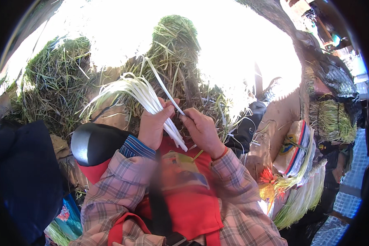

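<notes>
In front of my red apron (192, 205), my left hand (153, 127) is closed around a bunch of long, pale stalks (141, 92). They look like blanched chives. Their tops fan and droop to the upper left, while the cut-looking white ends poke out below the fist. Close beside it, my right hand (201, 129) pinches a single pale stalk (162, 84) between thumb and fingers. That stalk slants up past the bunch, apart from its drooping tops.
Heaps of green and dry leaves (59, 82) lie ahead, with a tall leafy pile (174, 41) at the centre. On the right are a printed sack (293, 147), sorted stalks (303, 197) and a tied green bundle (332, 121). Dark cloth (24, 176) is at left. Glare hides the far ground.
</notes>
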The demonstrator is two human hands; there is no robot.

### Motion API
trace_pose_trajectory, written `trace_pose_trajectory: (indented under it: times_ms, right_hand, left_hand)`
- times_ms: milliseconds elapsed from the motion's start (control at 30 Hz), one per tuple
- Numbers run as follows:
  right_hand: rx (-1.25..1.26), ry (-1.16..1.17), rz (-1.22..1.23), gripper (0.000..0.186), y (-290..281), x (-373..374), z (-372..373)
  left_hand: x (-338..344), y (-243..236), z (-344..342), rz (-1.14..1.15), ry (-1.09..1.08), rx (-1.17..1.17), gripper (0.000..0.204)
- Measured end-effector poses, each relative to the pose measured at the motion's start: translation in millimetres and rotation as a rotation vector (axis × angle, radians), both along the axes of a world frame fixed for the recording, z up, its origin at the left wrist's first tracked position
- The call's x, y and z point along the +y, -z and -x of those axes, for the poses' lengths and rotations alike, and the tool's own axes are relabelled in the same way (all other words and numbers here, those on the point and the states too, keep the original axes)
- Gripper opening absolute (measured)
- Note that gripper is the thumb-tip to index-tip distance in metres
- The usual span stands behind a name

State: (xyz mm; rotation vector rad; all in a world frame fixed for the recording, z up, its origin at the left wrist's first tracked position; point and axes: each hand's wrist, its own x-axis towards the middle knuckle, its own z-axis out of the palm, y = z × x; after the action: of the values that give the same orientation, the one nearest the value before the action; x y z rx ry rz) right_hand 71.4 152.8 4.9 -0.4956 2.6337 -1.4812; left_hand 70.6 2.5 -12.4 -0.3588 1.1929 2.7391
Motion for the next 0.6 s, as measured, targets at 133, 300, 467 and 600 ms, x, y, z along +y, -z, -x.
trace_pose_trajectory:
  times_ms: [133,300,467,600]
  right_hand:
    - [-0.062,-0.153,-0.052,0.015,1,-5,2]
    - [0.023,-0.124,-0.115,0.016,14,53,23]
    - [0.217,0.534,0.11,0.015,54,131,101]
    - [-0.151,0.597,-0.349,0.044,89,144,126]
  left_hand:
    - [8,8,-4,-0.031,0.015,-0.008,0.018]
    - [-13,8,11,-0.208,-0.211,0.002,0.035]
    - [-9,11,9,-0.456,0.024,-0.277,0.033]
    - [-5,11,8,-0.361,0.155,-0.197,0.022]
